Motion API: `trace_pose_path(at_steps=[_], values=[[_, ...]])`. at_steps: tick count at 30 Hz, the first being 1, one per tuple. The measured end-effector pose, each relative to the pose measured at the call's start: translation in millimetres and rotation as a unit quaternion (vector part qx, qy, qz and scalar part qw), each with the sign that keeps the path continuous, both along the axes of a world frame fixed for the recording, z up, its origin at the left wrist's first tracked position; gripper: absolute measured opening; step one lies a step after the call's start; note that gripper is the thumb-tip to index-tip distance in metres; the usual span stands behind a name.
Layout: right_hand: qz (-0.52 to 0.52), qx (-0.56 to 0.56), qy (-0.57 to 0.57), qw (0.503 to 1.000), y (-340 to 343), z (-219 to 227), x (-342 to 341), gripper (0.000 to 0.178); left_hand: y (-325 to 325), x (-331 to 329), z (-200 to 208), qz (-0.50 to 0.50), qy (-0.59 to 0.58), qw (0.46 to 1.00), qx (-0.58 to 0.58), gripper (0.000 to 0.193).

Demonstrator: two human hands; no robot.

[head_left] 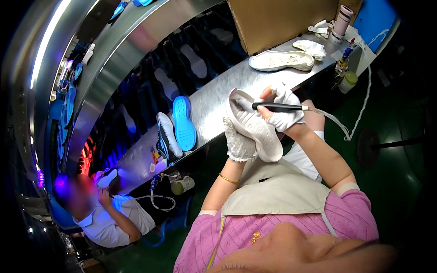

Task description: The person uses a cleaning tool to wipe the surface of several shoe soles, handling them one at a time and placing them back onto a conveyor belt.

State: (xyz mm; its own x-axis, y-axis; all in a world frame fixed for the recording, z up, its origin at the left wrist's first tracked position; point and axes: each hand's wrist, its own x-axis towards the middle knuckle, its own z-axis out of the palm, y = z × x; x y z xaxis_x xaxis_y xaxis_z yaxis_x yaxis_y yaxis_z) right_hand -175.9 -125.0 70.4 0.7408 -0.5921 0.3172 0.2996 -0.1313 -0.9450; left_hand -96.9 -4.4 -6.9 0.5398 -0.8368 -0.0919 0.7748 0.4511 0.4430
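We see the gloved left hand (240, 142) gripping a white sole (260, 133) between apron (277, 195) and worktop (210, 111), the right hand (284, 110) closed around a black tool (275, 107) pointing into it. Beyond, we find a green-lidded bottle (349, 80), contents indistinct, and a pink cylinder (343, 19) bearing marks too small to read.

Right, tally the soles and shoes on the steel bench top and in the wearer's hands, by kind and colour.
Pale soles: 2 (one in the left hand, one on the bench)
Blue sole: 1
Dark shoe with white sole: 1
Total: 4
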Motion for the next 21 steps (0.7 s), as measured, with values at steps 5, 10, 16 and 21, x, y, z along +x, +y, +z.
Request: trace_pose_path(at_steps=[5, 10, 16, 21], values=[[0.029, -0.181, 0.013, 0.983, 4.5, -14.8, -2.9, 0.017, 3.4, 9.8, -5.2, -0.009, -0.015, 1.000, 0.007, 0.079], [0.018, -0.107, 0.039, 0.993, 1.9, -26.4, -9.4, 0.018, 4.9, 16.6, -4.0, 0.045, -0.029, 0.996, 0.067, 0.075], [0.051, -0.153, -0.024, 0.987, 12.4, -38.1, -20.4, 0.017, 9.8, 19.9, 0.2, 0.057, -0.075, 0.993, 0.067, 0.074], [0.018, -0.042, 0.045, 0.998, 6.6, -41.1, -35.5, 0.016, 10.7, 23.6, 1.7, 0.007, -0.092, 0.995, 0.044, 0.068]])
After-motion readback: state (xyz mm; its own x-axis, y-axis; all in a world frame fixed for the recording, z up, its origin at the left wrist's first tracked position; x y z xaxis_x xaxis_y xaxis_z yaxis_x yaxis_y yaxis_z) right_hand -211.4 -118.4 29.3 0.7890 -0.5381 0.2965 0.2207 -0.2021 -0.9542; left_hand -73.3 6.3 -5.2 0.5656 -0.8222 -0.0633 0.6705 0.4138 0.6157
